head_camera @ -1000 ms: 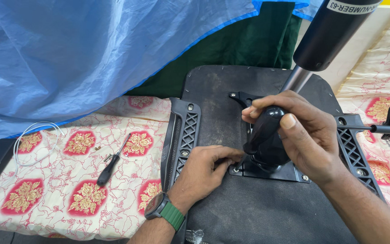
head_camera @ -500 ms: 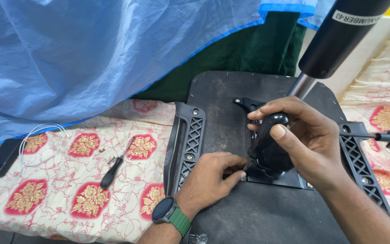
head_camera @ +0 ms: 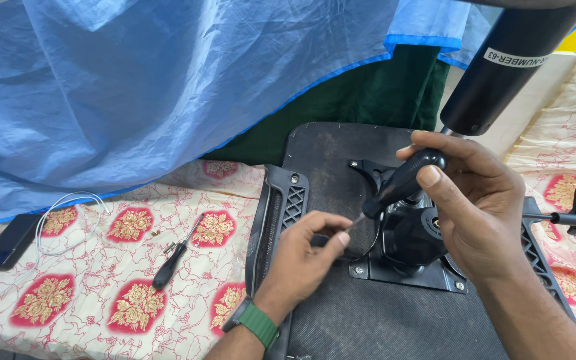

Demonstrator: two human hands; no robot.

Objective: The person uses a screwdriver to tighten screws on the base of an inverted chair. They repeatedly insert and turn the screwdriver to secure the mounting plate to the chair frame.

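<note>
An upturned black office chair seat (head_camera: pixel 341 153) lies in front of me with its black metal mechanism plate (head_camera: pixel 405 267) on top. My right hand (head_camera: pixel 475 207) grips a black-handled screwdriver (head_camera: pixel 401 181), angled down to the left. My left hand (head_camera: pixel 305 257), with a green-strapped watch on the wrist, pinches the screwdriver's thin shaft near its tip, beside the plate's left edge. The black gas cylinder (head_camera: pixel 508 67) rises from the mechanism toward the upper right.
A second black screwdriver (head_camera: pixel 171 261) and small loose screws (head_camera: pixel 156 233) lie on the cream cloth with red and gold flowers (head_camera: pixel 121 293). A dark phone (head_camera: pixel 5 243) with a white cable rests at the left. Blue tarp (head_camera: pixel 168 87) hangs behind. A black armrest (head_camera: pixel 278 213) edges the seat.
My right hand has lifted from the mechanism and now shows the screwdriver handle. My left hand has moved up to pinch the shaft near the tip. The view has shifted closer.
</note>
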